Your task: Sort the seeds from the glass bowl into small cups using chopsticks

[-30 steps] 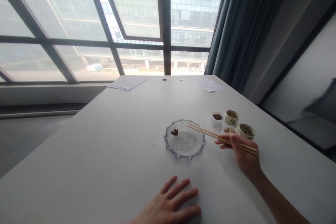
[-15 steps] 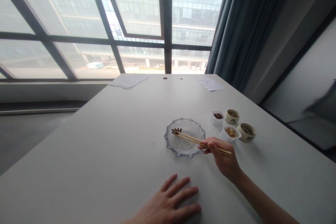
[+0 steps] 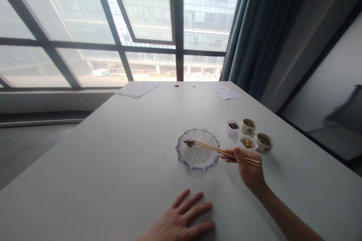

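My right hand (image 3: 246, 165) is closed around a pair of wooden chopsticks (image 3: 217, 148) that reach left over a clear scalloped glass plate (image 3: 198, 160). Their tips are at several small dark brown pieces (image 3: 189, 143) near the plate's left side; whether they pinch one I cannot tell. Palm down on the white table, fingers spread, my left hand (image 3: 186, 214) lies in front of the plate and holds nothing.
Right of the plate are a white cup of dark pieces (image 3: 232, 128), a white cup of tan pieces (image 3: 247, 143) and two cream-coloured bowls (image 3: 248, 125) (image 3: 264, 143). Papers (image 3: 138, 89) lie at the table's far left, more sheets (image 3: 226, 92) at the far right.
My right hand has drawn back to the right with the chopsticks, and their tips have shifted right over the brown pieces. My left hand has stayed in place on the table.
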Demonstrator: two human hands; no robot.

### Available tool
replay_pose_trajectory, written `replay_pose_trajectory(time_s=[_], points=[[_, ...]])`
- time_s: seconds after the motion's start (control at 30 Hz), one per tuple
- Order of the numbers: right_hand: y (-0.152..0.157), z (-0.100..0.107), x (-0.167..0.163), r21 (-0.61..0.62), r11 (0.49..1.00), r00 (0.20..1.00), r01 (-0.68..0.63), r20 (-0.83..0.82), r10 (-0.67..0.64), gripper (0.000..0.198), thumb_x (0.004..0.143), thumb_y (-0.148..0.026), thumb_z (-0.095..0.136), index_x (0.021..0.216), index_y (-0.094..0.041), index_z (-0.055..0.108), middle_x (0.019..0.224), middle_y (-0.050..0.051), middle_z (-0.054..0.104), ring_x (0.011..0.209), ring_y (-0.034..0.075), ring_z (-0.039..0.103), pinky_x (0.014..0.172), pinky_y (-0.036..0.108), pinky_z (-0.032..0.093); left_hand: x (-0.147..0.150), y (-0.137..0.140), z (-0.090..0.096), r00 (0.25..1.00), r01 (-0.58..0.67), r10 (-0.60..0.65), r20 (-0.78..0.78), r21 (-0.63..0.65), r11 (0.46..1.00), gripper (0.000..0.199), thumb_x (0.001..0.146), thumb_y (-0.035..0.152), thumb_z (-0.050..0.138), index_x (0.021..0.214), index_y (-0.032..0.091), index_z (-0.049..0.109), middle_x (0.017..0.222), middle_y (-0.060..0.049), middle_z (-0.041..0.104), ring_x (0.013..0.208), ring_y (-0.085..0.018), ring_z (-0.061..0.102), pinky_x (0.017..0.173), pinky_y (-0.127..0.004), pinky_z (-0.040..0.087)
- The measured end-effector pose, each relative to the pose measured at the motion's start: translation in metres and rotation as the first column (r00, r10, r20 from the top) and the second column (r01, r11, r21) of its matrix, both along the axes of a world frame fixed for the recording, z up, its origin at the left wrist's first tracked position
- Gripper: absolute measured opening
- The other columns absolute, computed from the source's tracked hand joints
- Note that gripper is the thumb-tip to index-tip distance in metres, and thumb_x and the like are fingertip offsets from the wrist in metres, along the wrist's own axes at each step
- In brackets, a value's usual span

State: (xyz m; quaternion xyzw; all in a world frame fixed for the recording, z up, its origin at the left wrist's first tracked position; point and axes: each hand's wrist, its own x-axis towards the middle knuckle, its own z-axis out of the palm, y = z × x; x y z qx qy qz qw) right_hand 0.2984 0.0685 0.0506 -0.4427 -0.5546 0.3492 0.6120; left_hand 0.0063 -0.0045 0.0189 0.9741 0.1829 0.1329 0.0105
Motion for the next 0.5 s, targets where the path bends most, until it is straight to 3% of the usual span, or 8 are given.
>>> replay_pose_trajectory(time_s=[0.27,0.5], points=[[0.000,0.010,0.007,-0.014,0.989,0.982,0.149,-0.113,-0.150,0.045,0.092,-0.058,0.077,0.084,-0.015,0.083,0.074,0.012,0.082,0.064,0.029,0.082,0.059,0.037,0.072,0.000,0.001,0.002,0.999,0.006,-0.005,0.035,-0.026,1.000,0.048,0.101,0.017,0.073,0.145,0.030,0.061,0.161,-0.001,0.056,0.152,-0.027,0.049,0.133,-0.047,0.025],[0.009,0.025,0.060,0.018,0.898,0.884,0.439,-0.186,-0.429,0.047,0.091,-0.059,0.078,0.088,-0.012,0.082,0.076,0.011,0.082,0.065,0.025,0.082,0.063,0.030,0.070,-0.001,0.001,0.004,1.000,0.015,-0.015,0.012,-0.033,0.999,0.050,0.101,0.016,0.073,0.147,0.029,0.060,0.162,-0.001,0.054,0.154,-0.027,0.046,0.133,-0.047,0.023]])
